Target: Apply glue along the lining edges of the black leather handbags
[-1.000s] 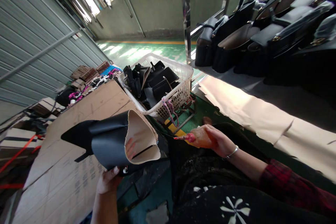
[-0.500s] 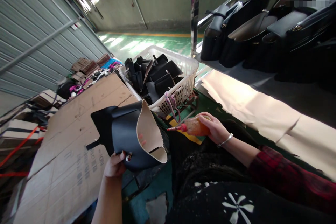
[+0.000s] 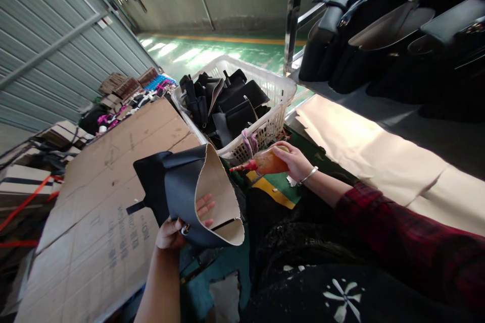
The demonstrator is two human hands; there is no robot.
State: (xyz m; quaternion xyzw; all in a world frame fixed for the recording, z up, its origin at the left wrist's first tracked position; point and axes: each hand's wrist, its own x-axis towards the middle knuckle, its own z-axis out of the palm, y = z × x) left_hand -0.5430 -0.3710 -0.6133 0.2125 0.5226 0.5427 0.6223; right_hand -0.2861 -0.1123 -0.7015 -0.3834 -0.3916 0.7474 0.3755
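Leather piece [image 3: 185, 194] looks light and floppy, left hand [image 3: 178, 227] pinching its lower edge, right hand [image 3: 293, 161] gripping the glue bottle [image 3: 265, 162].

Illegible print on cardboard sheet [image 3: 113, 171].

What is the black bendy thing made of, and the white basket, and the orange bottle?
The black bag piece in the left hand looks like smooth leather or a fake kind: matte black outside, pale tan inside, curling softly. The white basket seems to be hard plastic, with moulded lattice holes. The squeeze bottle in the right hand looks like see-through soft plastic with orange liquid and a red tip.
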